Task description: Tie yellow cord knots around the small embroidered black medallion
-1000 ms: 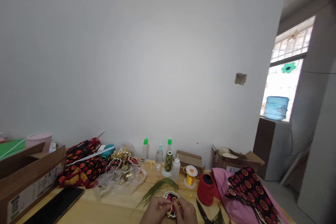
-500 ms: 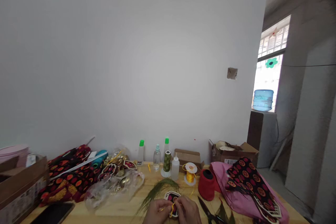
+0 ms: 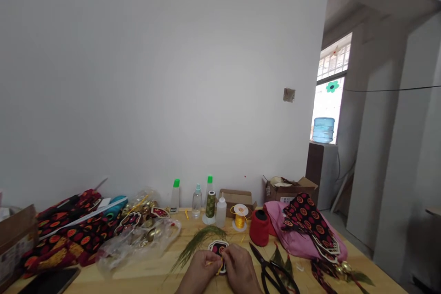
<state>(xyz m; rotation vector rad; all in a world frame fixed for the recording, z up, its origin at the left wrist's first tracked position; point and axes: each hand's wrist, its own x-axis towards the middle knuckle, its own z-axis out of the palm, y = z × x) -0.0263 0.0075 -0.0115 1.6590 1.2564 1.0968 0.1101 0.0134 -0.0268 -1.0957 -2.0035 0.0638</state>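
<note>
Both hands are close together at the table's front, over a dark patterned piece with a pale border (image 3: 218, 246). My left hand (image 3: 203, 267) has its fingers pinched on a yellow cord (image 3: 218, 266). Fingertips of my right hand (image 3: 238, 264) are closed at the same cord, against the right side of the patterned piece; my fingers partly cover both. Behind the hands and to the left lies a bundle of green threads (image 3: 198, 243). Black scissors (image 3: 268, 268) rest just right of my right hand, beside a green tassel (image 3: 284, 262).
A yellow cord spool (image 3: 240, 218), a red thread cone (image 3: 259, 228), a green thread spool (image 3: 211, 206) and a squeeze bottle (image 3: 221, 211) stand behind. Patterned fabric (image 3: 305, 216) lies on pink cloth at right. A plastic bag (image 3: 138, 243), a phone (image 3: 50, 281) and a cardboard box (image 3: 17, 234) are left.
The camera view has turned to the right, so the table things sit further left and more of the right side shows. My hands stay together at the patterned piece with the yellow cord.
</note>
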